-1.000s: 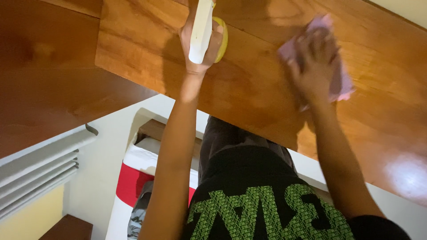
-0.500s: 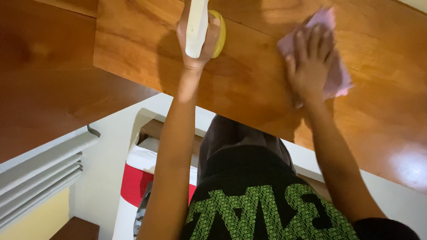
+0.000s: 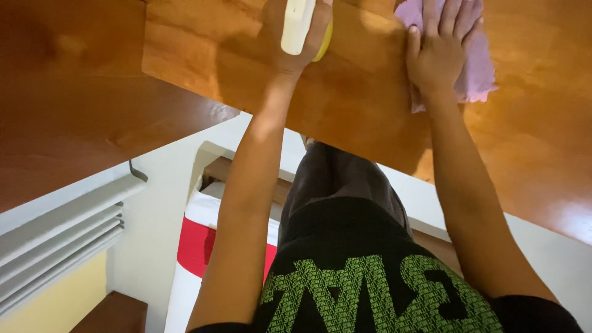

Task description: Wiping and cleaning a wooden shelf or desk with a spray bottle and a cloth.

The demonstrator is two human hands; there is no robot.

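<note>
My left hand grips a white and yellow spray bottle over the glossy brown wooden tabletop. Its top is cut off by the upper edge of the view. My right hand lies flat, fingers spread, on a pale purple cloth pressed against the same tabletop. The cloth shows to the right of and beneath the hand, which covers much of it.
A second wooden surface adjoins on the left. Below the table edge are a white wall, a red and white container, white slats at the left, and my dark trousers and black shirt with green lettering.
Both hands have shifted up in the view, toward the top edge. The cloth has slid along under my right hand. The view has tilted a little lower.
</note>
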